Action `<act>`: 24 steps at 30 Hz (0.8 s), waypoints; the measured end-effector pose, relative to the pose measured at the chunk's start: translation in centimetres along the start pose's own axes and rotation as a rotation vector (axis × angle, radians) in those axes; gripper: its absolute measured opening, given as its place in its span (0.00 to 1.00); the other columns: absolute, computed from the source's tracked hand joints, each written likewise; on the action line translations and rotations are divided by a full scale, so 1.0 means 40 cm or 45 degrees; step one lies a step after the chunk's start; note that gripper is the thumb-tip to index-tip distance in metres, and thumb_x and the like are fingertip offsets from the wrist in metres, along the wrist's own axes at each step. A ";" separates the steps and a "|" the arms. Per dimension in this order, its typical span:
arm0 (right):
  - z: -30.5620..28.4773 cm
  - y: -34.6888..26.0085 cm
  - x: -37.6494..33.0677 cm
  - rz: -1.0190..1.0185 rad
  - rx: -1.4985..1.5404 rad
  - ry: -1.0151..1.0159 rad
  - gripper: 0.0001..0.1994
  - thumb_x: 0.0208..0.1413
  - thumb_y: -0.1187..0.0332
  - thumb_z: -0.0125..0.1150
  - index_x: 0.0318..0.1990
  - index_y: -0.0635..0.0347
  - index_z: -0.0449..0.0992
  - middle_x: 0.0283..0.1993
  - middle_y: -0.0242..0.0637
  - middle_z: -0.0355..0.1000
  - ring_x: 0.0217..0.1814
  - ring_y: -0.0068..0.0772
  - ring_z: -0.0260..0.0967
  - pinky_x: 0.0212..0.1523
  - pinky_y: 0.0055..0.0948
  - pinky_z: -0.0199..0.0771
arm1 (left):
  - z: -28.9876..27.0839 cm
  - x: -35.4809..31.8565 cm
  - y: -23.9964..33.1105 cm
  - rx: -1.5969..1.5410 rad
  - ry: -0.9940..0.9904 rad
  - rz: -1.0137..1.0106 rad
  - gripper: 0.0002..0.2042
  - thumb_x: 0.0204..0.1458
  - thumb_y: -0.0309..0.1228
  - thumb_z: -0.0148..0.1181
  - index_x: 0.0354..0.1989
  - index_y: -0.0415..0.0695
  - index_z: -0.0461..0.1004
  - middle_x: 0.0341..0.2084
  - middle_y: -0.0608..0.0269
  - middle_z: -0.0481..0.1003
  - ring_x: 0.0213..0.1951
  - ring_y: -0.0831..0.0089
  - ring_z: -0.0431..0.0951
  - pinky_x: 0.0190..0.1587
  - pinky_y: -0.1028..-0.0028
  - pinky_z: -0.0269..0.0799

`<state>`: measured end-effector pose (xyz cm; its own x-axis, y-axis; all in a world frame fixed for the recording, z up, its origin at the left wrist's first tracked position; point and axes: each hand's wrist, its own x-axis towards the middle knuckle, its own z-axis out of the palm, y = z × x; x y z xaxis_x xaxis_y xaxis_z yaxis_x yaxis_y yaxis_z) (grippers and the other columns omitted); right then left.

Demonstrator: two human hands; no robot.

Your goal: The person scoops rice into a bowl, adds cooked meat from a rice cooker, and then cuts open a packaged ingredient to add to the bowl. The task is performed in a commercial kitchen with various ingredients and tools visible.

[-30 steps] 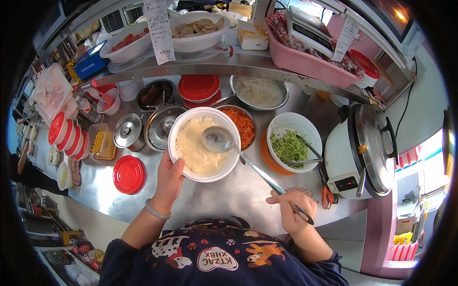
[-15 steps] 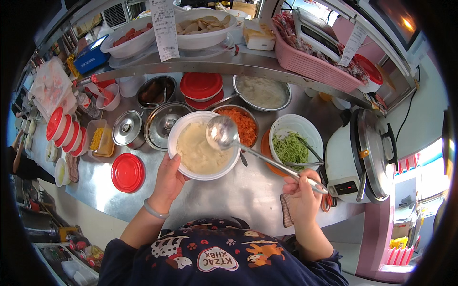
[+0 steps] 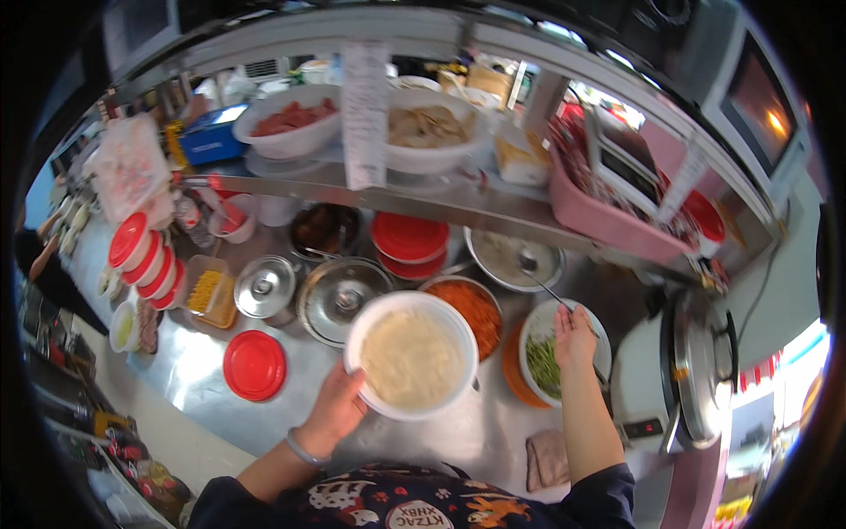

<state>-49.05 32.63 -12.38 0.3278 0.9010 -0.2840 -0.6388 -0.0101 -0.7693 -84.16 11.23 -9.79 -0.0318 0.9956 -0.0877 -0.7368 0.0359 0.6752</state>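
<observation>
– Where is your white bowl [image 3: 410, 412]?
– Over the worktop [image 3: 198, 375], its side pinched in the grip of your left hand [image 3: 339, 407]; your right hand [image 3: 575, 335] pinches the ladle [image 3: 551, 292], its head at the metal pan [image 3: 509, 286]

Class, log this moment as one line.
left hand: holds white bowl | right hand: holds ladle | ladle: scoop at metal basin

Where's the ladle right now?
In the head view, right of centre, the ladle is in the right hand, its scoop at the metal bowl of pale contents, just beyond the white tub of green shreds.
</observation>
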 end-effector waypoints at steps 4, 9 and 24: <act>0.045 0.084 0.085 0.100 0.095 -0.087 0.11 0.62 0.72 0.50 0.51 0.61 0.65 0.50 0.42 0.68 0.55 0.36 0.67 0.56 0.31 0.72 | -0.035 -0.085 0.022 -0.014 0.052 0.023 0.27 0.60 0.30 0.49 0.68 0.42 0.50 0.63 0.54 0.59 0.63 0.62 0.62 0.64 0.58 0.60; -0.052 0.128 -0.154 0.143 0.222 0.018 0.16 0.60 0.76 0.48 0.55 0.60 0.63 0.50 0.45 0.68 0.50 0.34 0.69 0.48 0.32 0.75 | -0.125 -0.218 0.050 0.002 0.214 0.211 0.29 0.59 0.30 0.50 0.67 0.40 0.49 0.63 0.52 0.59 0.64 0.58 0.62 0.65 0.56 0.59; -0.238 0.384 -0.645 -0.270 -1.694 -1.029 0.12 0.54 0.62 0.63 0.41 0.60 0.75 0.52 0.48 0.71 0.44 0.43 0.73 0.47 0.32 0.73 | -0.425 -0.288 -0.137 -0.141 0.311 -0.244 0.22 0.62 0.29 0.41 0.65 0.41 0.54 0.63 0.50 0.60 0.64 0.57 0.63 0.64 0.54 0.61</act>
<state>-60.69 5.10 -22.31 -0.3945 0.9158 -0.0754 0.5594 0.1743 -0.8104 -91.24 -1.90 -24.94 -0.0368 0.9210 -0.3879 -0.8136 0.1978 0.5468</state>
